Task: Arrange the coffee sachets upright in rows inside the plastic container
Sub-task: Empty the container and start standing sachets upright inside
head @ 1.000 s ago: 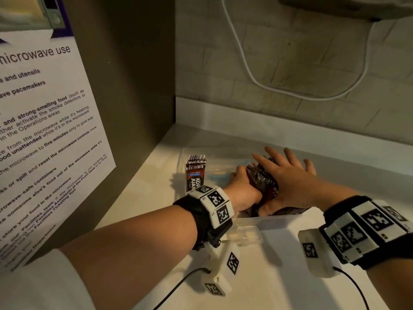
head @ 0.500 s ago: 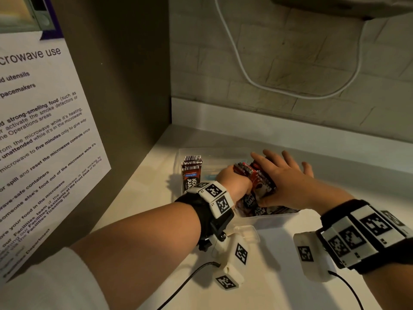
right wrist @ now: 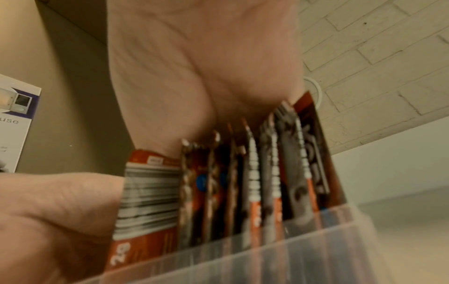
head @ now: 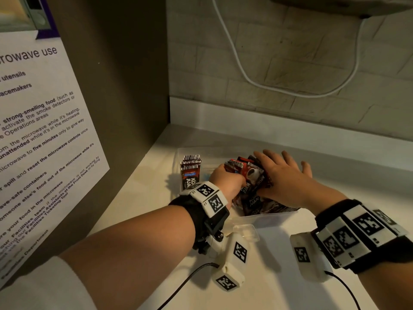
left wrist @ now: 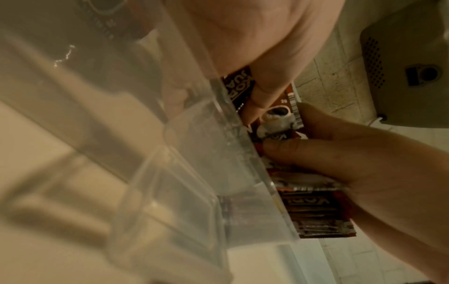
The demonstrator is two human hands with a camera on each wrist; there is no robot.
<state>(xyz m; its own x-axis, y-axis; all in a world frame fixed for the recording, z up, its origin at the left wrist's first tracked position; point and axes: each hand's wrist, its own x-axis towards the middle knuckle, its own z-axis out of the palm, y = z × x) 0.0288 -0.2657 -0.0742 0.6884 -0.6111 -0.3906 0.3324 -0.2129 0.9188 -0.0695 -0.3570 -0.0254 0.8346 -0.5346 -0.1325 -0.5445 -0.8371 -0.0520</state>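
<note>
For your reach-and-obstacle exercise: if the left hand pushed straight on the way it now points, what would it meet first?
The left hand points toward the right hand; it would first press into the bundle of sachets it holds, with the right palm probably behind them.

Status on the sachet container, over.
Left hand grips loose sachets; right hand flat against them. Upright row at container left end. No obstruction.

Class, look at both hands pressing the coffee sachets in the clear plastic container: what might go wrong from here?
1. The bunch of red-brown coffee sachets, squeezed between the left hand and right hand, leans; released, it may fan out flat.
2. The small upright stack of sachets stands unsupported at the left end of the clear plastic container; a knock could topple it.
</note>
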